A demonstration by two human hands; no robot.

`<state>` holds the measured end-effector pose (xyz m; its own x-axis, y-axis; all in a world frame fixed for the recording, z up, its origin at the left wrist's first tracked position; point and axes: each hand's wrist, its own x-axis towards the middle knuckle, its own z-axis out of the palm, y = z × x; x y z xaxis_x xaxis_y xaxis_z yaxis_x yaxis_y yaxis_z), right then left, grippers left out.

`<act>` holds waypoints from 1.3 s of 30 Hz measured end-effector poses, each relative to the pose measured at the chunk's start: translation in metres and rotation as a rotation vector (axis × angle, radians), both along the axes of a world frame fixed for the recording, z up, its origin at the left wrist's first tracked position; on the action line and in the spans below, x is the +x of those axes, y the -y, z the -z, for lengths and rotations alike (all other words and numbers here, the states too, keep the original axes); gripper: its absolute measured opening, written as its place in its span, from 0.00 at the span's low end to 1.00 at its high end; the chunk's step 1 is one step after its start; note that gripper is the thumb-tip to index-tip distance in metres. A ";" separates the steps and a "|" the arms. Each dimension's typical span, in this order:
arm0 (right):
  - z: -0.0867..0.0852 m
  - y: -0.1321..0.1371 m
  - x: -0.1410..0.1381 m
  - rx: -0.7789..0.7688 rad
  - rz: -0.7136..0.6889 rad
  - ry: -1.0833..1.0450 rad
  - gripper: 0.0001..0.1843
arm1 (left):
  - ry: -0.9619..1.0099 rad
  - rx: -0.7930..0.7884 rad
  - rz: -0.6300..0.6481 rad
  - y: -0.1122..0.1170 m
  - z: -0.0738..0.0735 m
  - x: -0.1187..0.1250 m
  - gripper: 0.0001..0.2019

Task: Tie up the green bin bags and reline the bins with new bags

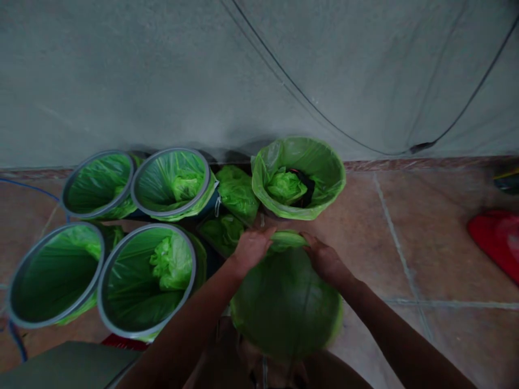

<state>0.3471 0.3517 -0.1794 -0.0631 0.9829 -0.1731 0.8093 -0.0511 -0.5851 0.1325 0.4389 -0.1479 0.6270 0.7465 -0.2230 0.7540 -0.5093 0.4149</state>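
A round trash bin [286,310] lined with a translucent green trash bag stands directly in front of me. My left hand [252,250] is closed on the left part of its far rim. On the right part of the same rim, my right hand [326,259] grips the bag's edge, thumb and fingers together. Between my hands the green liner lies folded over the rim. Just beyond sits another lined bin [336,186], with a crumpled green bag [286,186] and a dark item [307,189] inside it.
Several grey-rimmed bins [195,270] with green liners stand at the left. Bunched green bags [237,194] lie beside them. A red object [494,237] is on the tiled floor at right. A black cable [308,100] hangs along the grey wall [141,75]; a blue cable [30,187] runs at far left.
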 end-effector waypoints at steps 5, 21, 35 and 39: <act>0.001 0.056 -0.011 -0.067 0.359 0.076 0.26 | 0.092 0.059 -0.165 0.003 -0.012 -0.018 0.43; -0.015 -0.036 -0.011 -0.076 -0.124 -0.196 0.23 | -0.015 -0.118 -0.036 -0.003 0.003 -0.009 0.20; 0.006 0.031 -0.008 -0.032 0.251 0.098 0.25 | 0.201 0.024 -0.149 0.001 -0.004 -0.043 0.36; -0.012 0.063 -0.002 -0.037 0.344 0.251 0.32 | 0.273 -0.046 -0.397 -0.005 -0.008 -0.058 0.32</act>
